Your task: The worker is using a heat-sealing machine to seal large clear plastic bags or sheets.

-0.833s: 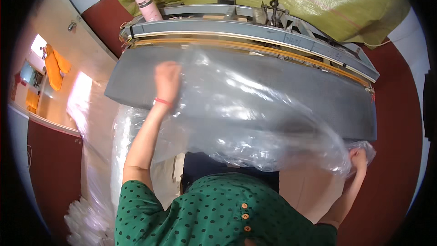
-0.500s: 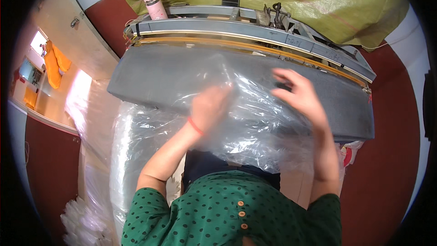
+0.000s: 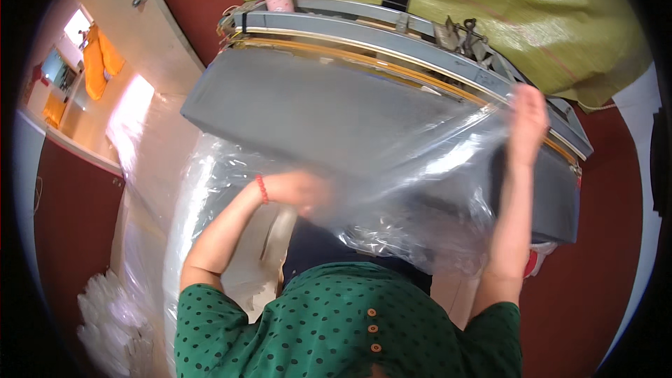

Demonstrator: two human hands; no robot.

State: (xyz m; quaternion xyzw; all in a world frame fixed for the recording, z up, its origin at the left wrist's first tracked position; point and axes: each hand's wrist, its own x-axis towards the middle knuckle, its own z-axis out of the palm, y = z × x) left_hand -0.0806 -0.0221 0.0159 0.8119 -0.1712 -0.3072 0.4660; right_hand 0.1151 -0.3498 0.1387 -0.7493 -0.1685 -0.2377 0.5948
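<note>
**Clear plastic bag stretched over the grey tabletop**

A grey tabletop [image 3: 294, 108] fronts a machine under yellow-green sacking [image 3: 504, 7]. The left hand [image 3: 301, 192], blurred, grips the clear plastic bag [image 3: 420, 189] low; the right hand [image 3: 526, 115] pinches its upper edge, raised. Between both hands the bag hangs.

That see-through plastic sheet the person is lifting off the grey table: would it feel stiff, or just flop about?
Probably floppy: the clear plastic sheet sags and crumples between the left hand and the raised right hand. It looks very light, held up by one edge. Its glossy wrinkles suggest it could slide easily over the grey table.
</note>
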